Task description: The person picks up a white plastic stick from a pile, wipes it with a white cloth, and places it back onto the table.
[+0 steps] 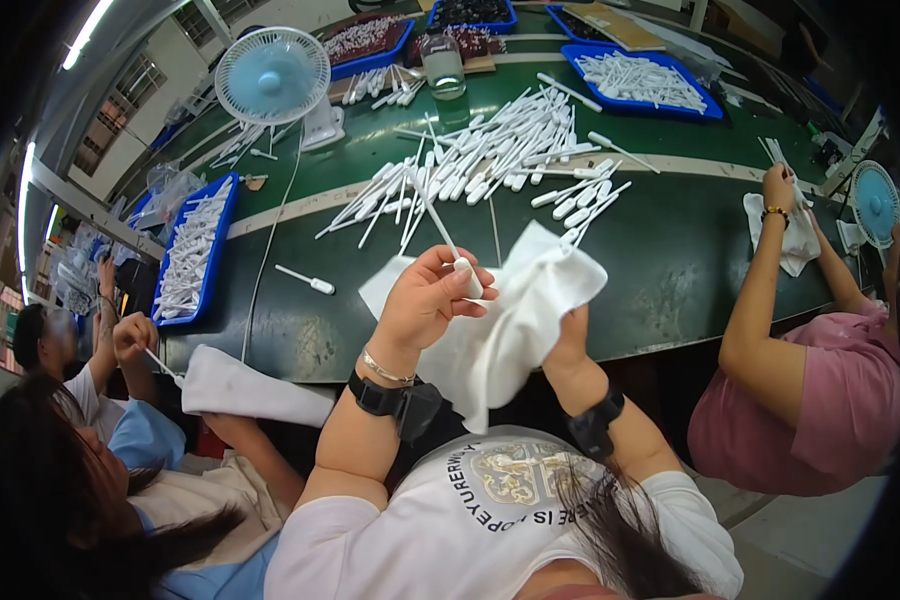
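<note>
My left hand (435,292) is closed on a slim white plastic stick with a thick rounded handle (435,215); its thin end points up and away. A white cloth (510,325) drapes beside it, gripped by my right hand (568,345), whose fingers are mostly hidden behind the folds. Beyond my hands lies a loose pile of similar white sticks (480,150) on the green table (670,255). One single stick (308,280) rests apart from the pile, left of my left hand.
Blue trays of white sticks stand at left (228,215) and back right (710,105). A fan (273,78), with its cord crossing the table, and a clear bottle (443,68) stand behind. Co-workers sit close on both sides; one's white cloth (255,385) is near my left forearm.
</note>
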Demonstrator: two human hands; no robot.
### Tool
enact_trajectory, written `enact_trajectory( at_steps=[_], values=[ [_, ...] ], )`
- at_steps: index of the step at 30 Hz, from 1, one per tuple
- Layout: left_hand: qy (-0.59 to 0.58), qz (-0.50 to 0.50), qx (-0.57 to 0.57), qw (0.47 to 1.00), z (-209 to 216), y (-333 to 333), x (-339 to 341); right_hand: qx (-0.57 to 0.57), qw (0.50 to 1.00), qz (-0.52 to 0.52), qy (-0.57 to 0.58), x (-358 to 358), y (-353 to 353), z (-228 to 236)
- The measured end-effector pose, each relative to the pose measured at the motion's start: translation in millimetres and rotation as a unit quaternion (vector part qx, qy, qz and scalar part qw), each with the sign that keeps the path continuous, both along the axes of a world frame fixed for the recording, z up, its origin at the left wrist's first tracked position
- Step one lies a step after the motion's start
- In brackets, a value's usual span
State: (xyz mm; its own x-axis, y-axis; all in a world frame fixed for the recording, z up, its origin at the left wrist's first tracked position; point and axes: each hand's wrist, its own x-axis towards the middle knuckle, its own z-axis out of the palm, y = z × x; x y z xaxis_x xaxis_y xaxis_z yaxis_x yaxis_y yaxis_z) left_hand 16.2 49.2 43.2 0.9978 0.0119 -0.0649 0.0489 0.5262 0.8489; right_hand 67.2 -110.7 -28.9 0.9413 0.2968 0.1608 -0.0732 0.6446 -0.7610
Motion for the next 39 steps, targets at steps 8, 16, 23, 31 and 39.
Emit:
enact_trajectory(
  at_steps=[8,16,23,31,39],
  values=[
    [0.049,-0.013,-0.029,0.998,-29.5,0.1,-26.0,0.079,0.992,0.086,0.04,-6.4,-14.5,6.7],
    [0.072,-0.028,-0.024,0.997,-36.1,-14.1,-31.3,0.086,0.978,0.159,0.107,-14.6,-48.8,1.6],
    [0.061,-0.018,-0.009,0.998,-34.5,-21.5,-29.8,0.106,0.974,0.177,0.098,-10.5,-49.5,14.4],
    [0.019,-0.002,0.074,0.997,-3.7,-31.4,-39.0,0.082,0.976,0.18,0.092,-7.9,-47.5,17.1],
    [-0.043,0.082,0.43,0.898,-20.4,-55.0,-25.4,0.133,0.963,0.168,0.165,-15.5,-38.4,4.8]
  ],
)
